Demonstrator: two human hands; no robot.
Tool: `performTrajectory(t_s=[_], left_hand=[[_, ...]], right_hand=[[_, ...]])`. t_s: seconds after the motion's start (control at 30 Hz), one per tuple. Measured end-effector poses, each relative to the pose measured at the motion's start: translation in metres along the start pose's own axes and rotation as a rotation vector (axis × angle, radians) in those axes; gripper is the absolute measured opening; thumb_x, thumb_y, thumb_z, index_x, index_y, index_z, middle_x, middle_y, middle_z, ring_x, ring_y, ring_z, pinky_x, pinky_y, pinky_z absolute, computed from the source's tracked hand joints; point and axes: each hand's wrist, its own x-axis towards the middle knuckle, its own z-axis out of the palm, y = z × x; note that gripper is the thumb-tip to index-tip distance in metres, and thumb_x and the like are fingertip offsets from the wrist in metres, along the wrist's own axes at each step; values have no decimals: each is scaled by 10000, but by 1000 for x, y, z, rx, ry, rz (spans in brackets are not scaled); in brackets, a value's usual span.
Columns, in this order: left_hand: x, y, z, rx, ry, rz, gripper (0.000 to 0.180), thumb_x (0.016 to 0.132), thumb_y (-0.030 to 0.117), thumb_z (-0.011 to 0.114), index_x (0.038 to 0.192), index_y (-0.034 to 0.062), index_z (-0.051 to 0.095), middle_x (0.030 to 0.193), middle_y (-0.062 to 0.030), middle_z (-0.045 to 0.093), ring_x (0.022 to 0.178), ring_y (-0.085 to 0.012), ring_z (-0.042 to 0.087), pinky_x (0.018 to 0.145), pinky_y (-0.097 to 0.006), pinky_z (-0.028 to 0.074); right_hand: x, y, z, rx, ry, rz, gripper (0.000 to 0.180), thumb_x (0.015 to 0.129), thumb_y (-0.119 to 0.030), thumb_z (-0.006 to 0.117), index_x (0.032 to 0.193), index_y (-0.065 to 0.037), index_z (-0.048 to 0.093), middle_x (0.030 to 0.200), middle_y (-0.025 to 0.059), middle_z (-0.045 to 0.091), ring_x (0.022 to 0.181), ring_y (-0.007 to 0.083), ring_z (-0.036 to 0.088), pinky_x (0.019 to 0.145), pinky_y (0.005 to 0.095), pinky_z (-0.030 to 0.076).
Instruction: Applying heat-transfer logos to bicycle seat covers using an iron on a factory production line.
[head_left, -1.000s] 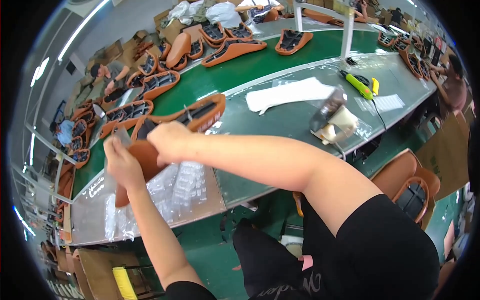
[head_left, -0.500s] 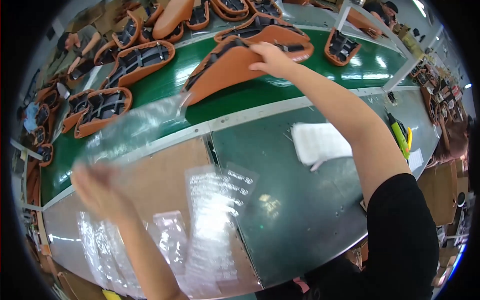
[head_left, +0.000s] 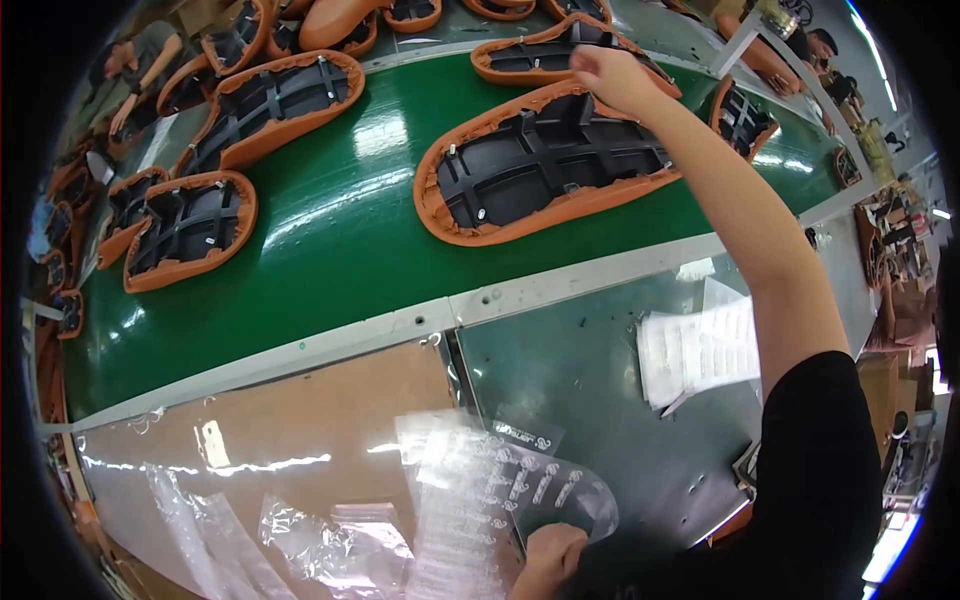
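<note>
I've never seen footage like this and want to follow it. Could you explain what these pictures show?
There's no robot here: you see a person's bare right hand and left hand. Every picture comes from a camera worn on the head, looking down through a wide lens that bends straight edges. On the green surface lie orange-brown pieces with black ribbed frames. Nearer, clear plastic bags lie on a brown board, and a pale stack on the dark tabletop. The right hand is by the far piece, the left by the bags; I can't tell whether either grips anything.
</note>
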Motion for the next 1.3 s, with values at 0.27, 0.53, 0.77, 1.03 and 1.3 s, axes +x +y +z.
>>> performTrajectory(t_s=[0.27, 0.53, 0.77, 1.03, 1.3], left_hand=[[6, 9, 5, 346, -249, -386, 218, 870, 183, 470, 689, 66, 507, 674, -137, 535, 668, -339, 533, 617, -450, 407], [14, 19, -3, 288, -226, -505, 149, 804, 155, 495, 688, 66, 524, 718, -164, 541, 716, -384, 521, 628, -475, 389], [1, 17, 3, 269, -22, -433, 75, 808, 135, 551, 770, 74, 572, 780, -152, 576, 748, -365, 544, 664, -456, 412], [0, 4, 5, 288, -34, -278, 38, 817, 84, 597, 845, 57, 597, 758, -121, 615, 681, -322, 598, 610, -391, 473], [4, 13, 12, 240, 77, -307, 85, 868, 94, 552, 876, 17, 588, 763, -170, 600, 676, -328, 609, 615, -383, 477]], right_hand=[[46, 69, 45, -652, -133, 217, 294, 831, -145, 525, 1111, -133, 612, 1121, 94, 609, 1126, 265, 533, 928, 502, 387], [21, 79, 53, -1027, -466, 295, 298, 891, -228, 488, 1152, -143, 605, 1158, 54, 547, 1167, 215, 454, 915, 526, 376], [1, 102, 22, -556, -283, 302, 167, 854, -152, 505, 992, -65, 539, 958, 164, 630, 917, 346, 614, 772, 439, 475], [51, 21, -56, -598, -78, 35, 204, 865, -119, 448, 1031, -77, 558, 1019, 157, 627, 960, 328, 608, 813, 440, 483], [103, -218, -166, -89, 104, -119, 299, 734, -218, 706, 955, -30, 634, 972, 206, 636, 941, 357, 605, 801, 416, 486]])
